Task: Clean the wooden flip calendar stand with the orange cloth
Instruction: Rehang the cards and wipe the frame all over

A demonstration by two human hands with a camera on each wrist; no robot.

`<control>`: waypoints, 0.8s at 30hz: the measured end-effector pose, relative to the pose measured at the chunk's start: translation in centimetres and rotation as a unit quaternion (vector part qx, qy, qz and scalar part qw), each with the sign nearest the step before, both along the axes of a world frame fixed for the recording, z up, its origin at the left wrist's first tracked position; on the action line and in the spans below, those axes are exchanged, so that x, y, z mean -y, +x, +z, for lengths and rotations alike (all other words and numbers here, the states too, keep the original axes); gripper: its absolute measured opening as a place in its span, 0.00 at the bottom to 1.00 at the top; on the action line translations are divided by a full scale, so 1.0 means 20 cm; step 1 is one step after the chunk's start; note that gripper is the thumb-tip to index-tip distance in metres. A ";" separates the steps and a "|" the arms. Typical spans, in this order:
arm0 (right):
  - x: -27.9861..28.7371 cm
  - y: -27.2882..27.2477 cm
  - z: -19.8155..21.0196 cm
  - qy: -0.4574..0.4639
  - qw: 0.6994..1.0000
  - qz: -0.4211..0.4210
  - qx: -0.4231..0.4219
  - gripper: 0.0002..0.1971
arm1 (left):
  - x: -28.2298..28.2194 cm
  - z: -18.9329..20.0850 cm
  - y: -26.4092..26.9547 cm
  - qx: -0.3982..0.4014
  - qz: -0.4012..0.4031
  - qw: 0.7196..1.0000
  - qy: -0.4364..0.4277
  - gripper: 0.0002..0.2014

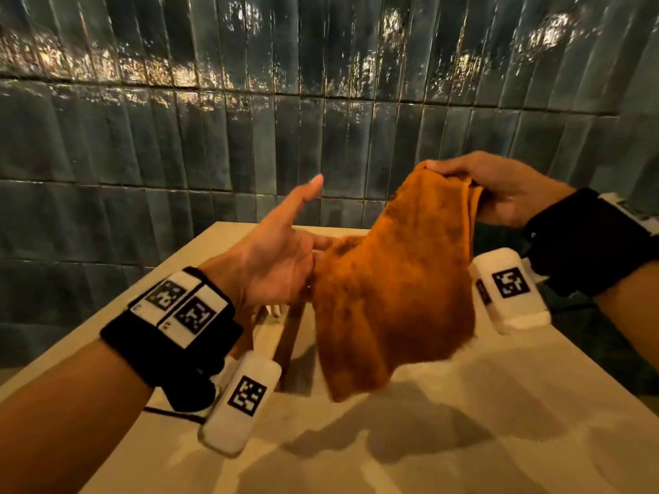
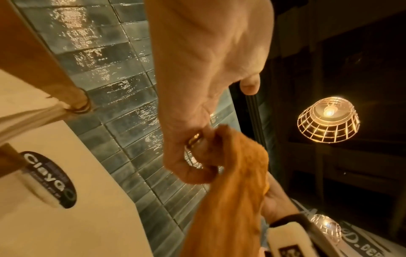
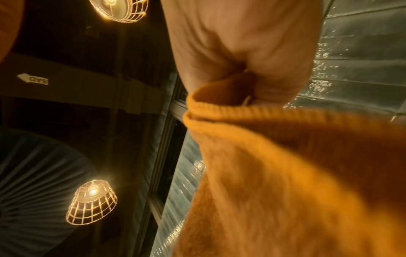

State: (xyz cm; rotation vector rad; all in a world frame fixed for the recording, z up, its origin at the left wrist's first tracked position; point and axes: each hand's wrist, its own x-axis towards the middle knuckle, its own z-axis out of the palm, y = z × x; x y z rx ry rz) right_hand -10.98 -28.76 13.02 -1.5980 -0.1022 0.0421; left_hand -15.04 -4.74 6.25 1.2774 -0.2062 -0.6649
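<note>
Both hands are up over the table (image 1: 463,440), the cloth (image 1: 392,290) stretched between them. Right hand (image 1: 499,190) pinches its top corner; left hand (image 1: 274,258) curls its lower fingers on the cloth's edge, forefinger straight out. The stand (image 1: 285,336) sits on the table beneath, mostly hidden.

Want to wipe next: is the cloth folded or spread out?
Neither: the cloth hangs loose above the table, bunched at the top where the right hand grips it; the left hand holds its side.
</note>
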 end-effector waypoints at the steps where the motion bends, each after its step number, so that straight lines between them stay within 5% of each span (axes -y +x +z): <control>1: 0.01 0.02 -0.01 0.001 1.000 -0.002 -0.005 0.07 | 0.00 0.02 0.00 0.017 0.006 1.000 -0.015 0.44; 6: 0.08 0.04 -0.03 0.007 1.000 -0.011 0.022 0.12 | 0.02 0.07 -0.01 0.125 0.038 0.991 -0.029 0.26; 10: 0.07 -0.10 -0.01 -0.015 0.988 0.031 0.151 0.08 | 0.06 0.03 0.00 0.205 0.130 0.970 0.027 0.26; 13: 0.06 -0.29 -0.03 -0.119 0.945 0.197 0.234 0.12 | 0.05 -0.01 0.04 0.396 0.231 0.877 0.144 0.28; 16: -0.01 -0.39 -0.14 -0.356 0.855 0.349 0.144 0.15 | 0.04 -0.01 0.05 0.478 0.260 0.822 0.168 0.29; 17: -0.03 -0.38 -0.19 -0.378 0.851 0.343 0.125 0.15 | 0.05 0.00 0.05 0.489 0.255 0.818 0.165 0.28; 21: -0.11 -0.23 -0.39 -0.317 0.928 0.141 0.134 0.17 | 0.09 0.03 0.02 0.549 0.198 0.783 0.215 0.23; 24: -0.19 -0.16 -0.52 -0.383 0.905 0.095 0.162 0.38 | 0.07 0.08 0.01 0.570 0.187 0.769 0.221 0.18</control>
